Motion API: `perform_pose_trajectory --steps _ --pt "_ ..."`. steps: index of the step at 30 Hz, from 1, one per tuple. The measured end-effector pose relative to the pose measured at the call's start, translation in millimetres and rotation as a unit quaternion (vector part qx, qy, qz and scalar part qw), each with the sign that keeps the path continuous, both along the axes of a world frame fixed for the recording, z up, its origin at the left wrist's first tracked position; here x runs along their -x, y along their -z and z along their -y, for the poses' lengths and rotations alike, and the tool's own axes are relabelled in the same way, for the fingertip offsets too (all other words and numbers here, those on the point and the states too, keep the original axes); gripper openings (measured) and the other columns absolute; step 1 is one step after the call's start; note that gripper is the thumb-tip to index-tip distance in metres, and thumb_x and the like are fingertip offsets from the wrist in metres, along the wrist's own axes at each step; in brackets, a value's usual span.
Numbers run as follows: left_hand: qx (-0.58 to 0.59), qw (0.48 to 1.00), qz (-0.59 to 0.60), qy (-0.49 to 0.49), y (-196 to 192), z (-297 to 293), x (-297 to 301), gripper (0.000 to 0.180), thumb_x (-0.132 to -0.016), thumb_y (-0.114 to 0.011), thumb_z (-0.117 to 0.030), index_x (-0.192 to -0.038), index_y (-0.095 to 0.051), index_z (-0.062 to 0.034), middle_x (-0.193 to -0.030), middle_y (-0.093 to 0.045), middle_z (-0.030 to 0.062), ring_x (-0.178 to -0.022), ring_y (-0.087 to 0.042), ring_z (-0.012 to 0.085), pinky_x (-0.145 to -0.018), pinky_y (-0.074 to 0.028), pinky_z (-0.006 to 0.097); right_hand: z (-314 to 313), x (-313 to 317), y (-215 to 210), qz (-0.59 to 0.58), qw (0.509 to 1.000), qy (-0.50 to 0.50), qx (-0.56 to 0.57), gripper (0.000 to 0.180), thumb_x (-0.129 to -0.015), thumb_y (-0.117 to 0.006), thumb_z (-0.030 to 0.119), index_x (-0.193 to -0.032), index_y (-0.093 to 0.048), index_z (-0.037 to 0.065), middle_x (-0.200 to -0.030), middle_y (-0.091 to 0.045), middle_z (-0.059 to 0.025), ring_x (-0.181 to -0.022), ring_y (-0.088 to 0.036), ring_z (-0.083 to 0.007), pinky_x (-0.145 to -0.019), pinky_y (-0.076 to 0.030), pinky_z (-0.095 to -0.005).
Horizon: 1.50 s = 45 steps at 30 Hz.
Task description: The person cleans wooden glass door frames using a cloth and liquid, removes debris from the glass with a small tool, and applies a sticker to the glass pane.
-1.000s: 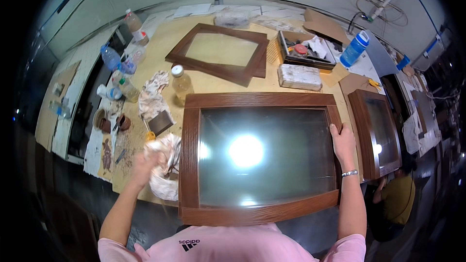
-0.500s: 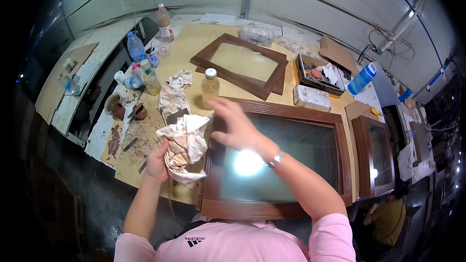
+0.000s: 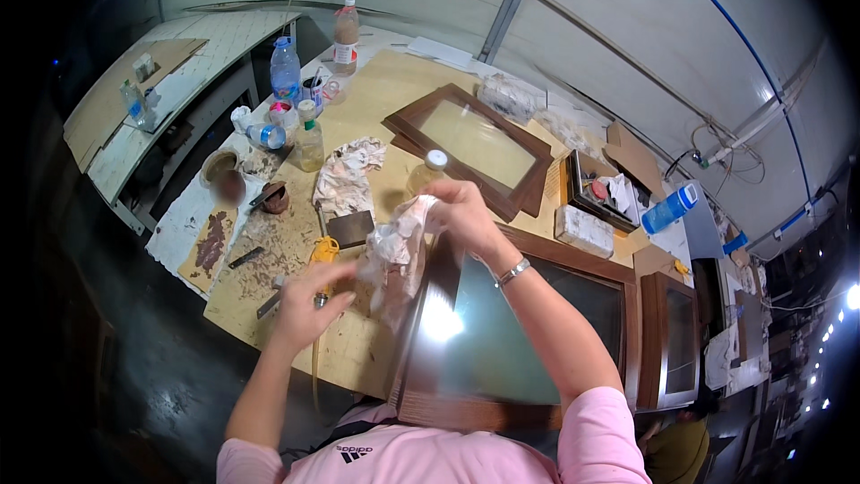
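Note:
From my right hand hangs a crumpled, stained white rag, its upper corner gripped by the closed fingers. Motion blurs the rag's lower part. My left hand is open and apart from the rag, thumb and fingers spread. Close by that hand lies a yellow air gun with a hose. Below my right forearm is a brown wood-framed glass panel with a bright reflection on it. Just beyond the right hand stands a white-capped bottle of yellowish liquid, partly hidden by the hand.
A second stained rag and a dark block lie beyond the left hand. Brown-stained pots and several bottles stand on the left. Smaller wooden frames, an open box and a blue bottle are farther right.
The rag has passed from my left hand to my right and now hangs down. My left hand has opened, uncovering the yellow air gun. The view has shifted slightly.

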<state>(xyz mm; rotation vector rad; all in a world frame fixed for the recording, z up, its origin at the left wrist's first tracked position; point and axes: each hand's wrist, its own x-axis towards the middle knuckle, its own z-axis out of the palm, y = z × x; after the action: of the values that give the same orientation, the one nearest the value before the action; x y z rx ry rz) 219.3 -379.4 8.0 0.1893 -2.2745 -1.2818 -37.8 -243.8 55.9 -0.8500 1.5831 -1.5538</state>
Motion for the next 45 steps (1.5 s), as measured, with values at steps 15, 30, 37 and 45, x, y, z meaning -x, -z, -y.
perform_pose_trajectory --steps 15,30,37,45 --pt "-0.490 0.871 -0.033 0.019 78.6 4.8 116.6 0.026 -0.087 -0.063 0.001 -0.113 -0.060 0.0017 -0.094 -0.062 0.0011 -0.084 -0.058 0.0064 -0.074 -0.049 0.024 36.4 112.9 61.5 -0.310 0.906 0.164 -0.238 0.053 -0.069 -0.085 0.022 -0.111 -0.066 -0.004 -0.091 -0.070 -0.0102 -0.087 -0.068 -0.0213 -0.081 -0.053 -0.0330" --pt "-0.589 0.805 -0.042 -0.061 109.8 27.6 160.2 0.065 -0.078 -0.039 0.013 -0.142 -0.048 0.0033 -0.115 -0.062 0.0097 -0.093 -0.063 0.0146 -0.082 -0.052 0.027 108.9 74.3 86.0 -0.559 0.819 0.021 -0.128 0.024 -0.069 -0.073 0.013 -0.090 -0.071 0.003 -0.101 -0.069 -0.0159 -0.102 -0.063 -0.0339 -0.093 -0.049 -0.0439" --pt "-0.536 0.841 -0.060 -0.055 104.4 20.9 171.4 0.073 -0.076 -0.038 0.016 -0.148 -0.044 0.0013 -0.120 -0.062 0.0091 -0.095 -0.062 0.0126 -0.080 -0.051 0.026 103.0 58.9 62.5 -0.729 0.637 -0.113 -0.223 0.014 -0.070 -0.067 0.019 -0.080 -0.073 0.010 -0.090 -0.067 -0.0084 -0.099 -0.059 -0.0249 -0.090 -0.042 -0.0385" --pt "-0.643 0.762 -0.076 0.026 101.4 18.4 165.3 0.072 -0.076 -0.040 0.015 -0.146 -0.044 0.0024 -0.117 -0.064 0.0127 -0.094 -0.067 0.0175 -0.082 -0.055 0.030 99.3 48.4 65.9 -0.770 0.573 -0.122 -0.253 0.016 -0.072 -0.067 0.020 -0.081 -0.074 0.009 -0.092 -0.068 -0.0082 -0.101 -0.058 -0.0235 -0.092 -0.038 -0.0380"
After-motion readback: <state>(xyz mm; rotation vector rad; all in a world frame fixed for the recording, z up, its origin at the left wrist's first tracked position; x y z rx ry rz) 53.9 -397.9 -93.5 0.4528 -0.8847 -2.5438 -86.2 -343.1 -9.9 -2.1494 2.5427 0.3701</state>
